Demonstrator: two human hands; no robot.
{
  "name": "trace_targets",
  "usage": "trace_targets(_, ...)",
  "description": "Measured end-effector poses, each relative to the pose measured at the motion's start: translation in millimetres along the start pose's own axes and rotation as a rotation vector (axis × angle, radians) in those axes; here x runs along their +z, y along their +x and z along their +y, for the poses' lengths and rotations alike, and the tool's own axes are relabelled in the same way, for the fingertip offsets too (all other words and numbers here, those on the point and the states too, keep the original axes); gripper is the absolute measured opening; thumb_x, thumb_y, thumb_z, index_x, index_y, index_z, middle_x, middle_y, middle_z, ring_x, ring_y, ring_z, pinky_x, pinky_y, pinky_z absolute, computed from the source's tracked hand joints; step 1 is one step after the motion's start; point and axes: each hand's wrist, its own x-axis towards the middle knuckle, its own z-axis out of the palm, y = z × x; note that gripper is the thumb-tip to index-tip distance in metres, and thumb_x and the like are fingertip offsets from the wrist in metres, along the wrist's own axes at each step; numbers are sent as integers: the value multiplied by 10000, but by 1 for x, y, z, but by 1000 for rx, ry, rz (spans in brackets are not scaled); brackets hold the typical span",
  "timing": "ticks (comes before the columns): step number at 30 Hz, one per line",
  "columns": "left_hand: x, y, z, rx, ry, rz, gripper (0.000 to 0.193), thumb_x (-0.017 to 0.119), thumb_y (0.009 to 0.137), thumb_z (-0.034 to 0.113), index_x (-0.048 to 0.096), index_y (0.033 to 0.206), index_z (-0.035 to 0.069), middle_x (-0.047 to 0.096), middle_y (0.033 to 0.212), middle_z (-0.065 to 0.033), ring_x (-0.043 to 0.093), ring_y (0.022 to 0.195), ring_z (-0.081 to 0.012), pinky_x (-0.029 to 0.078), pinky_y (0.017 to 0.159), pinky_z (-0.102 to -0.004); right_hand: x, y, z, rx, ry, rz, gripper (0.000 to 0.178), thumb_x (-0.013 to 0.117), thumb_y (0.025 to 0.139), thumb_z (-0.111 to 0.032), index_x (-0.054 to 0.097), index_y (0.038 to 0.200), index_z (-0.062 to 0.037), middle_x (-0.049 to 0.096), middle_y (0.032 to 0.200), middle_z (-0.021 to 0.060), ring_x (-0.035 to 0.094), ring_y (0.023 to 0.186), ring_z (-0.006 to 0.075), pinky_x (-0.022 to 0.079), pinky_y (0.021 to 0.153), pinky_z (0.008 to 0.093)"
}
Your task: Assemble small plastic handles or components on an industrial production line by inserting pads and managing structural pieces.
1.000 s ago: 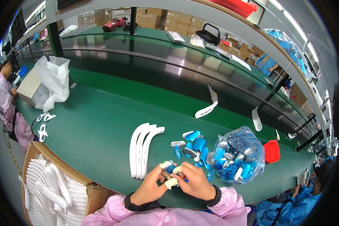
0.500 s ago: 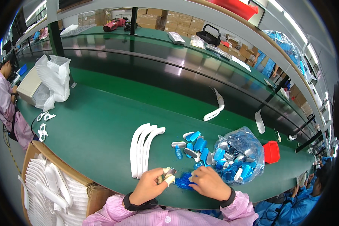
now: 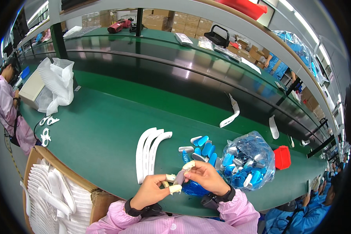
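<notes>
My left hand point(image 3: 153, 190) and my right hand point(image 3: 207, 178), with pale finger covers, meet over the table's near edge. Both pinch one small greyish oval plate point(image 3: 179, 177) between their fingertips. Partly hidden behind my right hand lies a heap of crumpled blue film point(image 3: 194, 190). Just beyond, loose oval plates point(image 3: 208, 149) are scattered, some blue-faced, some silver. A clear plastic bag point(image 3: 257, 142) filled with more of these plates sits to the right. Left of them, three curved white strips point(image 3: 148, 154) lie side by side.
An open carton point(image 3: 91, 185) of white curved parts stands at lower left. A red tray point(image 3: 282, 157) is right of the bag. White parts point(image 3: 231, 113) rest on the dark conveyor point(image 3: 163, 74). A person in pink point(image 3: 7, 101) works at far left.
My right hand has moved up and left from the blue film to grip the plate beside my left hand. White parts on the conveyor have shifted right.
</notes>
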Motion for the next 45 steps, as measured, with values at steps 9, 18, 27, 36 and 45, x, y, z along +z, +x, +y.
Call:
trace_targets(9, 6, -1, -13, 127, 6, 71, 162, 704, 786, 80, 675, 925, 3, 619, 743, -9, 487, 613, -45, 373, 522, -221, 8, 1, -1, -92, 193, 140, 145, 540, 917, -57, 537, 1042, 16, 629, 921, 109, 642, 770, 172, 529, 732, 288)
trace_targets(18, 1, -2, -18, 542, 26, -43, 79, 678, 818, 62, 640, 823, -7, 637, 745, -90, 617, 625, -164, 476, 539, -251, 15, 3, 2, 160, 669, -122, 186, 514, 934, -126, 515, 1043, 25, 622, 791, 119, 627, 656, 172, 499, 636, 268)
trace_targets(27, -15, 8, -15, 376, 118, 232, 226, 517, 842, -57, 613, 1044, -25, 644, 872, -174, 646, 777, -275, 513, 679, -345, -11, 12, 11, -41, 694, 80, 140, 504, 942, -155, 536, 966, -20, 632, 790, 84, 607, 646, 123, 493, 650, 245)
trace_targets(36, 6, 16, -8, 310, 1002, 303, 576, 669, 721, 36, 426, 1227, -92, 484, 1096, -232, 493, 990, -405, 407, 846, -416, -16, 15, 16, -54, 672, 125, 135, 511, 938, -139, 530, 1017, -31, 636, 834, 92, 616, 667, 121, 504, 654, 240)
trace_targets(45, -5, 20, -19, 321, 629, 317, 651, 430, 734, -143, 316, 1365, -28, 470, 1174, -229, 487, 1115, -339, 385, 946, -358, -12, 11, 6, -78, 413, 203, 204, 586, 887, -39, 522, 1079, -11, 633, 899, 83, 630, 765, 140, 529, 700, 248)
